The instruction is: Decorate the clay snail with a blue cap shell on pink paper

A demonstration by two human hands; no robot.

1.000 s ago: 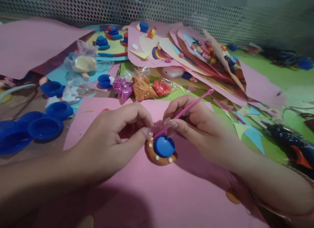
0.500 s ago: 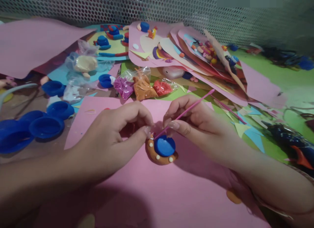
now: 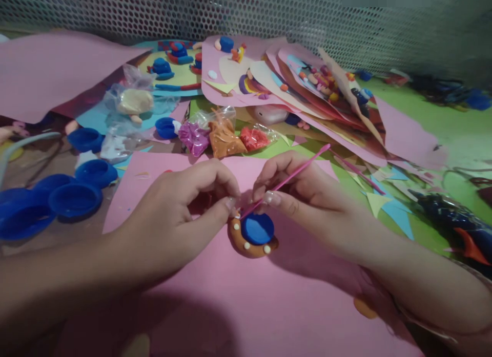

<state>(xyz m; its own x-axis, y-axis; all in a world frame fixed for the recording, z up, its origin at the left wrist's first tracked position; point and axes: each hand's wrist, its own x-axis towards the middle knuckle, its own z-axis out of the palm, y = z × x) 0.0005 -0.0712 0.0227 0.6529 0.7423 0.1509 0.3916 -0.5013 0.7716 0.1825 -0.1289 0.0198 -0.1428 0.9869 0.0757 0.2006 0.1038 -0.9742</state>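
A brown curved clay piece (image 3: 241,244) with white dots lies around the lower left of a blue round piece (image 3: 258,229) on a pink sheet (image 3: 246,300). Between the thumb and fingers of my right hand (image 3: 295,193) is a thin pink stick (image 3: 295,171), its lower tip at the upper left end of the brown piece. My left hand (image 3: 196,208) is pinched at that same end, its fingertips close to the stick's tip; what it pinches is too small to make out.
Blue cups (image 3: 75,198) stand at the left. Bags of purple, orange (image 3: 226,137) and red clay lie behind my hands. Stacked pink sheets (image 3: 230,85) with clay figures are further back; a dark shiny object (image 3: 449,213) lies right, among paper scraps.
The pink stick's upper end has shifted slightly left and down, and my right fingers have moved slightly left. My left hand looks nearly still.
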